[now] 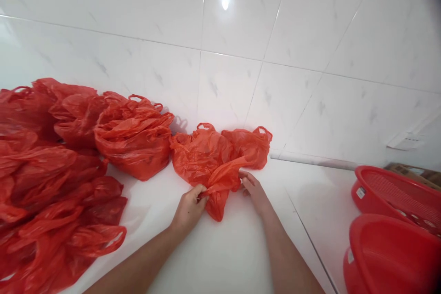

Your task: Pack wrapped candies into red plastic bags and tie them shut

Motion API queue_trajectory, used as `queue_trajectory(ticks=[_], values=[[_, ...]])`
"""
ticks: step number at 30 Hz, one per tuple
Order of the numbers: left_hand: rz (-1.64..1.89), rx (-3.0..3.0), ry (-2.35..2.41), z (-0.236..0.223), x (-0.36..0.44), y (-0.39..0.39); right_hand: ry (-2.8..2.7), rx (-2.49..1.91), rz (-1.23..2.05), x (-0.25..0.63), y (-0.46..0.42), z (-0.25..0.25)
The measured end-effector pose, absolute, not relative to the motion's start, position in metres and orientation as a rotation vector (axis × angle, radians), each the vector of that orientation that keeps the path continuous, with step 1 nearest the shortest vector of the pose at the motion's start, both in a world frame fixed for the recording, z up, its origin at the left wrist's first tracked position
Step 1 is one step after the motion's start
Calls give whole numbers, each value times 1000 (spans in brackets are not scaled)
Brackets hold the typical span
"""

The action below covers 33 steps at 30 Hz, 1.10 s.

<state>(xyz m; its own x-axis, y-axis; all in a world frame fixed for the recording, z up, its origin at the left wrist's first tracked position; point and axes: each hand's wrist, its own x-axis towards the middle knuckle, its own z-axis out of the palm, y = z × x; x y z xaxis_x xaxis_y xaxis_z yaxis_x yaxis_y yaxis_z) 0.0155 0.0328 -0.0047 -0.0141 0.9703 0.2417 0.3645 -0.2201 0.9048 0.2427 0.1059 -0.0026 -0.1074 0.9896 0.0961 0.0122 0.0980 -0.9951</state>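
Observation:
My left hand [190,209] pinches the gathered near edge of a thin red plastic bag [198,158] between thumb and fingers. My right hand [254,189] is at the right side of the same bag, its bent fingers closed on the edge; the fingertips are partly hidden by the plastic. The bag sits crumpled on the white tabletop, one loop handle standing up at the back and a loose corner hanging towards me. Just behind it, against the wall, is a smaller red plastic bag [257,149], also with an upright handle. What is inside the bags cannot be made out.
A full, rounded red bag [138,142] stands on the left. Several more red bags [51,179] are heaped along the left side. On the right are a red perforated basket [370,181] and a red basin [358,243]. A white tiled wall [227,82] rises behind the table [213,262].

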Motion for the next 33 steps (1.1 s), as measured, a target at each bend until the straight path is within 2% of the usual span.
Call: queue_trajectory(ticks=[7,14,18,27,33], values=[[1311,1615,1361,-8,16,35,-1442,-1103,1114,224,97,-4],[1345,1680,1392,-6,8,38,-1490,-1111,981,206,77,20],[1350,1731,1412,-4,7,36,-1653,-1222,791,195,58,33],[1421,1825,1456,0,-8,40,-1538,-1360,373,215,13,70],[1393,1970,1292,21,8,17,-1876,-1164,-276,205,-6,72]])
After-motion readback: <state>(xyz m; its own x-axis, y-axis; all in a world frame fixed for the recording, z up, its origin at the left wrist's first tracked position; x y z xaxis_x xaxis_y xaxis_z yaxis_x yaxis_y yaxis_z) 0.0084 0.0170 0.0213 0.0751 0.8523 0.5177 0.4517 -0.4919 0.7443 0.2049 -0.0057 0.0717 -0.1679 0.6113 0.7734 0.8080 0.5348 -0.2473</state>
